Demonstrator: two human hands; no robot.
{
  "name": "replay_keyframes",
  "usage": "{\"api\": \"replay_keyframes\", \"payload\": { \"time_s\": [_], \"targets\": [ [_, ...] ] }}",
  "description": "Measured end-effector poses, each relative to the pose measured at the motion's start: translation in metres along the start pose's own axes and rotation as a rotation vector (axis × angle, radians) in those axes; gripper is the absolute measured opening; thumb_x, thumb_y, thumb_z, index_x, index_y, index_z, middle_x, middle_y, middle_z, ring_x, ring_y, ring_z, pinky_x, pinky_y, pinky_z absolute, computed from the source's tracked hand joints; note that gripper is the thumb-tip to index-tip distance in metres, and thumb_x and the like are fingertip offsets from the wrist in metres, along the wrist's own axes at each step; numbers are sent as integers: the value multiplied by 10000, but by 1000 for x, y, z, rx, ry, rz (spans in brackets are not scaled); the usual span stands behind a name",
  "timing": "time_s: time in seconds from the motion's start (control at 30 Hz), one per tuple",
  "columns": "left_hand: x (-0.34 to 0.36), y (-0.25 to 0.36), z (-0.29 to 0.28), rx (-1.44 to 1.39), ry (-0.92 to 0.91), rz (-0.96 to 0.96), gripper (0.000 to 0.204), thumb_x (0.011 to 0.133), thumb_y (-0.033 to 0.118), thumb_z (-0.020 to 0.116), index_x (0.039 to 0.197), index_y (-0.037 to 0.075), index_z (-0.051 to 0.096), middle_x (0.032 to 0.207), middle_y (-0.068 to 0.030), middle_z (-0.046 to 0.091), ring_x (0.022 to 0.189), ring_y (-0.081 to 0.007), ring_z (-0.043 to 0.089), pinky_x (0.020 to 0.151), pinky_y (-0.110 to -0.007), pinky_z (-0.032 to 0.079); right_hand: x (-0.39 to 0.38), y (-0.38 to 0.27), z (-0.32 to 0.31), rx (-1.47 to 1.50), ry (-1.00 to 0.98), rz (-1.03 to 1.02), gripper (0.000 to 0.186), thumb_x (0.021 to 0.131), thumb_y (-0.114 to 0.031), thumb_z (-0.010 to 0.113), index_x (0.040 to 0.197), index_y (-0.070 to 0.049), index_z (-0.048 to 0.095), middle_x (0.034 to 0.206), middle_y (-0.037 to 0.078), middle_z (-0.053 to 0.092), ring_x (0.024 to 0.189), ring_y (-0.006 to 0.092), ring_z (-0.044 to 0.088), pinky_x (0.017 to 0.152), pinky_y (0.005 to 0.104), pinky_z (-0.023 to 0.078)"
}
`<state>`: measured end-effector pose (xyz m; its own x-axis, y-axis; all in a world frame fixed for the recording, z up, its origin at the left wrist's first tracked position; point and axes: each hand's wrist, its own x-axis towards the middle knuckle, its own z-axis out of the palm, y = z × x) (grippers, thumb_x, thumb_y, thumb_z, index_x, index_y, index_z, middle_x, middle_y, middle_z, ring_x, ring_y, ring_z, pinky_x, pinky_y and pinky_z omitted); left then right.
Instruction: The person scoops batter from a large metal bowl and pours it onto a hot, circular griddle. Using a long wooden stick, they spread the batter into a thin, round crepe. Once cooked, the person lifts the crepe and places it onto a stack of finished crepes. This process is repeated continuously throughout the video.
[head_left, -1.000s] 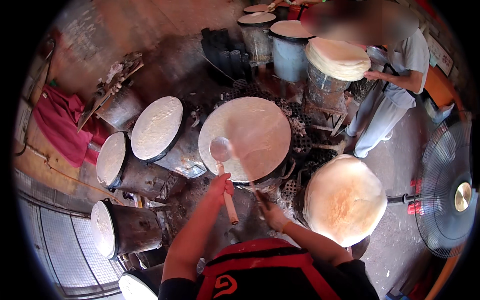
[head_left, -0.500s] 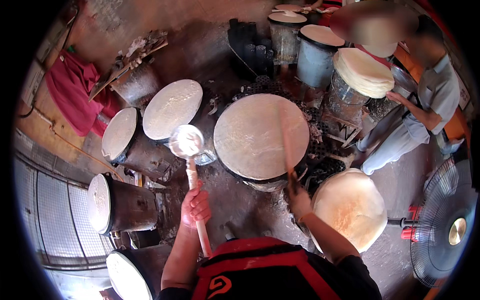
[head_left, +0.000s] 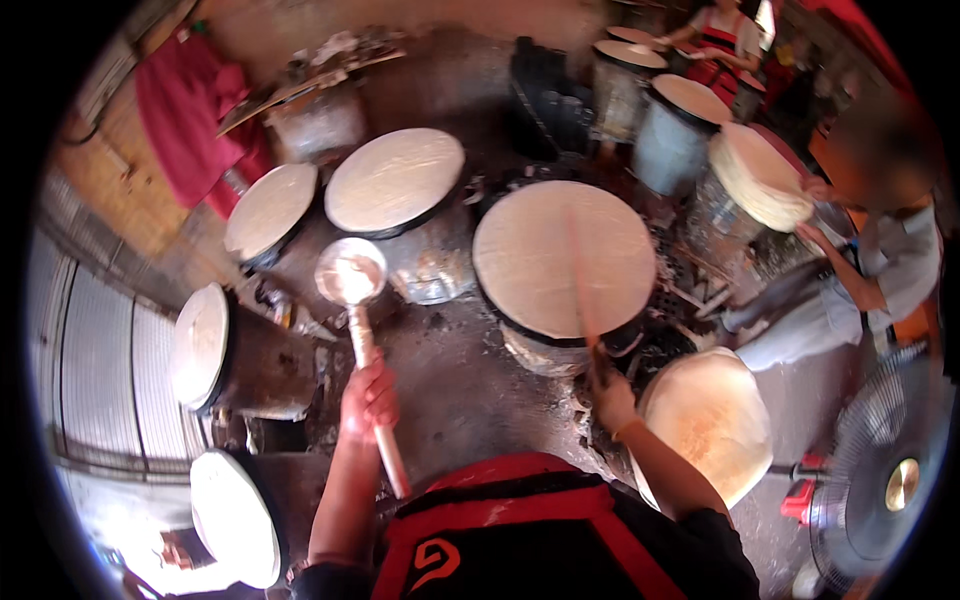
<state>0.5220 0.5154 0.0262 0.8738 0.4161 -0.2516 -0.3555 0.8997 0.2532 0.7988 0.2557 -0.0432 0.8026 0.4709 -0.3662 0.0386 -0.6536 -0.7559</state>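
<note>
My left hand [head_left: 369, 398] is closed around the pale handle of a ladle [head_left: 351, 271], whose round, shiny bowl points up and away from me. In my right hand [head_left: 612, 398] is a long, thin, flat stick-like spatula [head_left: 583, 292], smeared by motion. It reaches across the middle of a large round griddle [head_left: 520, 285] covered with a thin pale sheet of batter. Whether the blade touches the sheet I cannot tell. Beside my right forearm lies a stack of round flat sheets [head_left: 715, 425], browned in the middle.
Several batter-covered griddles on drums curve along my left, including one nearby [head_left: 395, 180]. A co-worker [head_left: 880, 265] at the right has both hands at another sheet stack [head_left: 755, 185]. A large fan [head_left: 880, 480] stands at lower right. Another person [head_left: 725, 50] is farther back.
The view has turned left, so the surroundings sit farther right. My spatula has gone from the griddle's right part to its middle. The co-worker's second hand now shows at the stack.
</note>
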Motion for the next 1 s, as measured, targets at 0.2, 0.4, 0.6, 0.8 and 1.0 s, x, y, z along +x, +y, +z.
{"api": "replay_keyframes", "payload": {
  "time_s": [0.2, 0.4, 0.6, 0.8, 1.0],
  "targets": [
    [-78, 25, -15, 67, 48, 9, 33, 925, 124, 466, 936, 154, 455, 553, 54, 360, 327, -44, 273, 276, -198, 248, -35, -1, 44, -57, -97, -61, 483, 930, -361, 477, 1280, -28, 481, 1042, 188, 630, 844, 281, 619, 787, 357, 479],
    [-163, 62, -73, 11, 243, 276, 86, 912, 85, 480, 931, 155, 434, 569, 35, 368, 352, -46, 313, 269, -199, 261, -74, -28, 121, -246, -324, -269, 373, 956, -229, 449, 1263, -17, 461, 1173, 184, 539, 1005, 240, 513, 869, 296, 406],
    [-288, 65, -47, 136, 244, 436, 87, 931, 90, 465, 985, 155, 445, 549, 36, 351, 321, -42, 307, 255, -187, 258, -126, -86, 237, -426, -418, -687, 517, 922, -269, 520, 1389, -112, 364, 1026, 216, 612, 928, 354, 614, 762, 379, 475],
    [-378, 59, -143, -585, 210, 407, 346, 973, 257, 444, 665, 127, 355, 506, 50, 331, 324, -38, 301, 274, -178, 267, -240, -184, 341, -520, -1026, -901, 639, 862, -367, 595, 1414, -214, 311, 948, 212, 644, 846, 380, 635, 702, 416, 506],
    [-439, 38, -138, -236, 732, 762, 263, 891, 221, 590, 701, 127, 435, 502, 72, 363, 328, -24, 326, 263, -182, 271, -349, -249, 415, -646, -1799, -1020, 453, 893, -344, 543, 1301, -154, 492, 1138, 159, 610, 1034, 285, 607, 888, 343, 467]
  ]
}}
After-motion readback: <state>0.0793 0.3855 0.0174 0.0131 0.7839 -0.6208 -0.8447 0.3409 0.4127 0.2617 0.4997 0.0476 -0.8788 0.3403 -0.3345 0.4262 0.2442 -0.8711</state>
